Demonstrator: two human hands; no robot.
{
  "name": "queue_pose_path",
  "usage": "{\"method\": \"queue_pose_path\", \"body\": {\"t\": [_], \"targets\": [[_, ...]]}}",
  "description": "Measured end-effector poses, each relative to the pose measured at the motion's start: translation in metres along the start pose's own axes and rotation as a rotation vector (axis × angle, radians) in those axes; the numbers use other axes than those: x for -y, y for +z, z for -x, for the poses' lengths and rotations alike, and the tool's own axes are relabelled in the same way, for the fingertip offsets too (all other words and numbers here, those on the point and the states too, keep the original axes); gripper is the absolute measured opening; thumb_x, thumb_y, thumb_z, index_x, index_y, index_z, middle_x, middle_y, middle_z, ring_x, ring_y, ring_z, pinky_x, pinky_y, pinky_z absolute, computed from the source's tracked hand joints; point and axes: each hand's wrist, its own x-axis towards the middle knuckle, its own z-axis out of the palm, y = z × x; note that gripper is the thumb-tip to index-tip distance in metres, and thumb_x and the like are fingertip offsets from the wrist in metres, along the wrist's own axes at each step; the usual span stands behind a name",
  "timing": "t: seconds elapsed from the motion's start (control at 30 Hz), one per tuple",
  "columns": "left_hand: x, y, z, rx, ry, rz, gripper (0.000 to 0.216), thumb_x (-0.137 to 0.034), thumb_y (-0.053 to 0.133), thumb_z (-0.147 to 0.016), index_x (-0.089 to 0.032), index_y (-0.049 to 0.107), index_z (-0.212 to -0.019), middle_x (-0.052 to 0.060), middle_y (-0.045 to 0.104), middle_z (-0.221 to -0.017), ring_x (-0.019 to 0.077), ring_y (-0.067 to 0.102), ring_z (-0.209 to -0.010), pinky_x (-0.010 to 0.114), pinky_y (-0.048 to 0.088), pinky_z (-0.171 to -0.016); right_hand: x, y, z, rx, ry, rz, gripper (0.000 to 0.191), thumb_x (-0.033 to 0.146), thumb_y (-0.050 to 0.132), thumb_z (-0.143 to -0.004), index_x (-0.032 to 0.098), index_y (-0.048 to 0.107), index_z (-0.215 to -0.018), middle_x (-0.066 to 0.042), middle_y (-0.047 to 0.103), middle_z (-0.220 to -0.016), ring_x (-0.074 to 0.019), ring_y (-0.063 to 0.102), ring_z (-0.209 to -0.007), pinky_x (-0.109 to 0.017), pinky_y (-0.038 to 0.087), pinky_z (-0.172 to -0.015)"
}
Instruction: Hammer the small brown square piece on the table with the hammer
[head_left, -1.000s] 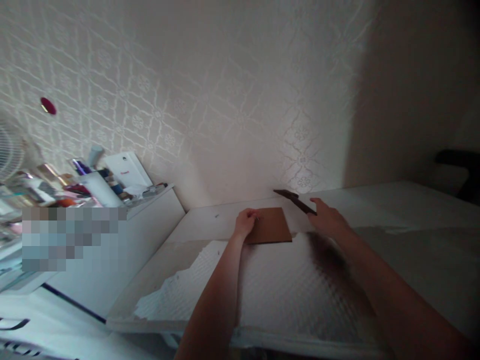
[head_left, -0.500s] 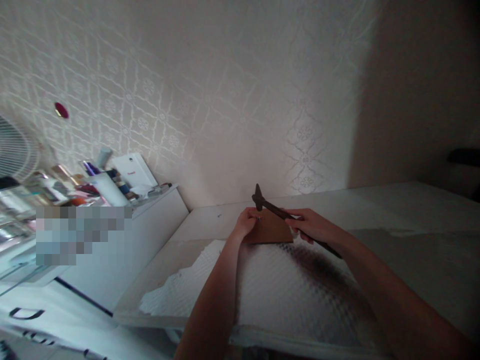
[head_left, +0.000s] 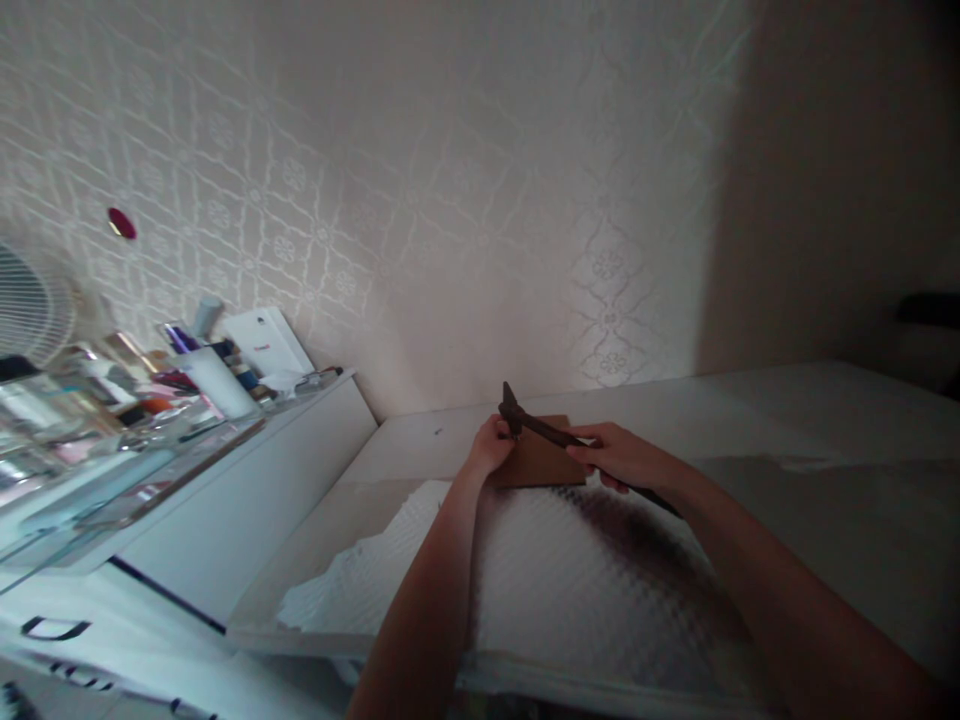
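We seemingly aimed a hammer (head_left: pixel 547 429), right hand (head_left: pixel 616 456) wrapped around it, over brown board (head_left: pixel 547 467). Our left hand (head_left: pixel 491 446), grip unclear, likely needed clearance.

Hammer (head_left: pixel 551 430) in right fingers (head_left: pixel 587 454), head (head_left: pixel 511 410) close beside left fingers (head_left: pixel 501 430) at brown board (head_left: pixel 547 467)

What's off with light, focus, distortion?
Head view: the wall at right falls into deep shadow; a dark shadow crosses the white textured sheet; the hammer is dark, with little surface detail; the bottles at left look smeared; the cabinet slants, perhaps wide-angle distortion.
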Motion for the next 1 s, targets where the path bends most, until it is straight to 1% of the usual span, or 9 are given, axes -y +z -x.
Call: {"method": "queue_pose_path", "body": {"t": [0.07,0.13,0.3,0.4,0.6,0.77,0.9,1.0], "targets": [[-0.0010,0.0002,0.0008,0.009,0.003,0.002,0.035,0.003,0.053,-0.063,-0.016,0.056,-0.092,0.003,0.068,-0.087,0.0167,0.063,-0.084,0.027,0.047,-0.077,0.0001,0.0000,0.0002,-0.005,0.002,-0.003,0.043,0.025,0.043,-0.085,0.016,0.051,-0.126,0.003,0.047,-0.057,-0.0049,0.040,-0.035,-0.017,0.030,-0.032],[-0.0015,0.0002,0.0013,-0.008,0.006,-0.016,0.035,0.001,0.054,-0.063,-0.016,0.055,-0.094,0.003,0.068,-0.087,0.0171,0.063,-0.085,0.028,0.047,-0.078,-0.0006,0.0001,-0.0003,-0.005,-0.003,-0.023,0.043,0.025,0.043,-0.084,0.016,0.051,-0.126,0.003,0.047,-0.058,-0.0045,0.039,-0.035,-0.017,0.030,-0.033],[-0.0017,0.0000,0.0016,-0.016,0.021,-0.059,0.032,0.001,0.055,-0.064,-0.015,0.055,-0.091,0.006,0.068,-0.090,0.0176,0.062,-0.087,0.028,0.046,-0.079,-0.0020,0.0005,-0.0013,-0.013,0.029,-0.015,0.045,0.024,0.044,-0.085,0.016,0.048,-0.129,0.004,0.047,-0.057,-0.0039,0.039,-0.035,-0.016,0.029,-0.033],[-0.0004,0.0006,0.0014,-0.026,0.015,-0.065,0.031,0.000,0.056,-0.065,-0.016,0.055,-0.091,0.004,0.068,-0.088,0.0162,0.062,-0.085,0.027,0.046,-0.078,-0.0001,0.0004,0.0001,-0.022,0.021,-0.033,0.046,0.025,0.044,-0.084,0.016,0.048,-0.129,0.004,0.047,-0.057,-0.0046,0.039,-0.035,-0.017,0.029,-0.033],[0.0033,0.0024,0.0017,-0.042,0.017,-0.088,0.026,-0.007,0.062,-0.068,-0.017,0.056,-0.092,0.002,0.068,-0.085,0.0163,0.062,-0.084,0.028,0.046,-0.078,0.0004,0.0007,0.0006,-0.013,0.023,-0.051,0.046,0.025,0.044,-0.084,0.017,0.049,-0.129,0.004,0.046,-0.058,-0.0042,0.037,-0.034,-0.017,0.029,-0.032],[-0.0001,0.0028,0.0041,-0.068,0.009,-0.122,0.027,-0.009,0.063,-0.069,-0.018,0.057,-0.093,0.001,0.068,-0.081,0.0162,0.062,-0.085,0.026,0.046,-0.077,-0.0035,0.0006,-0.0024,-0.004,0.007,-0.077,0.046,0.026,0.044,-0.084,0.017,0.048,-0.129,0.005,0.045,-0.057,-0.0048,0.038,-0.034,-0.017,0.029,-0.032],[-0.0033,0.0030,0.0054,-0.074,-0.012,-0.160,0.026,-0.011,0.063,-0.070,-0.018,0.057,-0.095,0.001,0.067,-0.081,0.0162,0.062,-0.081,0.025,0.046,-0.073,-0.0040,0.0001,-0.0022,0.011,0.014,-0.083,0.045,0.027,0.045,-0.084,0.017,0.049,-0.128,0.005,0.045,-0.057,-0.0044,0.038,-0.034,-0.017,0.029,-0.032],[-0.0036,0.0031,0.0053,-0.085,0.003,-0.168,0.027,-0.010,0.063,-0.071,-0.017,0.057,-0.096,0.002,0.068,-0.082,0.0158,0.062,-0.082,0.025,0.045,-0.074,-0.0030,0.0000,-0.0015,0.000,0.009,-0.099,0.046,0.026,0.045,-0.084,0.017,0.048,-0.129,0.005,0.044,-0.057,-0.0042,0.038,-0.034,-0.017,0.029,-0.032]]}}
